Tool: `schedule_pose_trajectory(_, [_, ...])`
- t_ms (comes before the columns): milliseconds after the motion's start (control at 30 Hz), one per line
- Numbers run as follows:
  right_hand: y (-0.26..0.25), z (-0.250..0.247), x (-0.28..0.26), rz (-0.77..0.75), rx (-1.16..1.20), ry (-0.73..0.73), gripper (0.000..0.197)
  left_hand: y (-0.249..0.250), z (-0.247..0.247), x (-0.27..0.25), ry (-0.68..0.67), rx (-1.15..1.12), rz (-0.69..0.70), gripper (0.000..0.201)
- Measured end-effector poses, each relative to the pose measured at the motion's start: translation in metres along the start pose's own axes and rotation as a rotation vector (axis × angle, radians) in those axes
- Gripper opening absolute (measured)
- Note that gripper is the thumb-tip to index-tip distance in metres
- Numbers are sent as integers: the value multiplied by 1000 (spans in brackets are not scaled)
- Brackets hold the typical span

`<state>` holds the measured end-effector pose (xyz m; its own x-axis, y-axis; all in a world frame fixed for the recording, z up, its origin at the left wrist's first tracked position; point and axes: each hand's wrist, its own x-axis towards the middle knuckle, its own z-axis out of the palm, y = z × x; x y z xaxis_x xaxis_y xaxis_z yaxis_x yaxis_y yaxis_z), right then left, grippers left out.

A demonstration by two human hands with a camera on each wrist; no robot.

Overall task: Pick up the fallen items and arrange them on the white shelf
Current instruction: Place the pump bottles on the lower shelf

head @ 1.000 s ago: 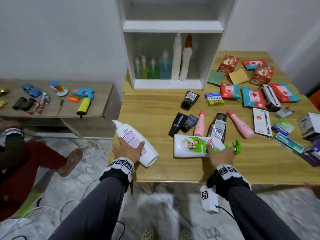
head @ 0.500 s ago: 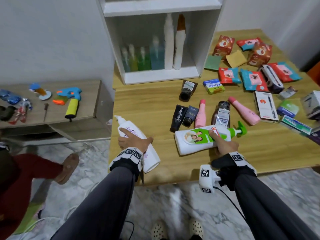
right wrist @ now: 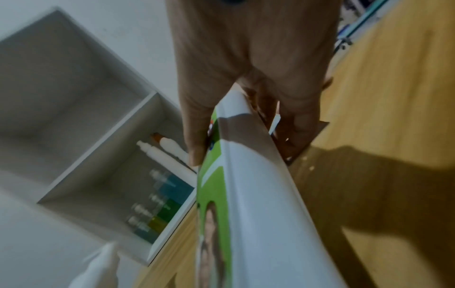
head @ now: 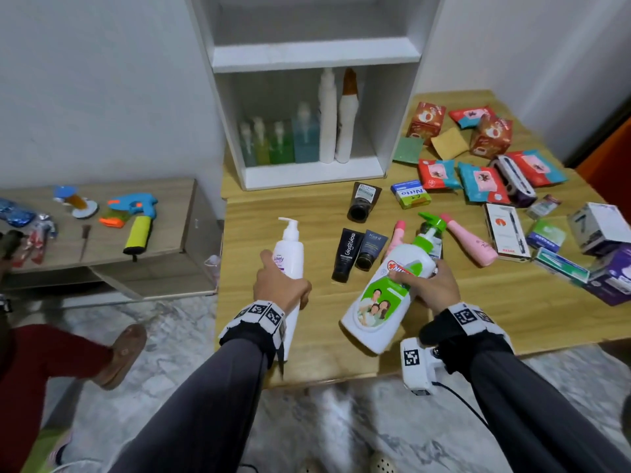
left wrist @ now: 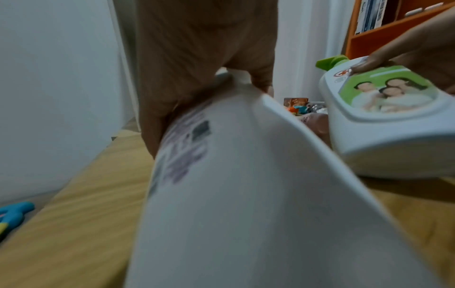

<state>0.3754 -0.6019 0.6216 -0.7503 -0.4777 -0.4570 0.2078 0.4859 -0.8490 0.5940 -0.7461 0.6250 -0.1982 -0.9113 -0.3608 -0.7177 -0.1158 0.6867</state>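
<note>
"Lovely" is printed on the white pump bottle [head: 290, 254], "Glad2Glow" on the black tube [head: 347, 255], "Nitto" on the blue-green box [head: 410, 193].

a low wooden side table [head: 164, 213] is standing to the left, against the wall. a blue toy gun with a yellow grip [head: 138, 220] is lying on it, an orange piece [head: 111, 220] just beside it. further left a small brush [head: 84, 235], a blue-topped toy on a white disc [head: 76, 201] and some shiny wrappers [head: 17, 216] are lying. on the marble floor [head: 164, 332], a foot in a brown sandal [head: 119, 353] is resting.
</note>
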Motion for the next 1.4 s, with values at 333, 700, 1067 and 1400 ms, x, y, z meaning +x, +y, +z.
schedule_pose_trajectory(333, [-71, 8, -34, -395, -336, -81, 76, 37, -31, 1, -27, -276, 224, 59])
schedule_pose_trajectory(700, [-131, 7, 11, -546, -426, -60, 74, 101, -40, 37, -51, -223, 398, 59])
schedule_pose_trajectory(1067, [-209, 4, 119, -658, -616, -75, 66, 222, 6, 125, -116, -81, 495, 62])
schedule_pose_trajectory(1400, [-222, 14, 184, -595, -743, -198, 68, 263, 31, 177, -222, 108, 526, 63])
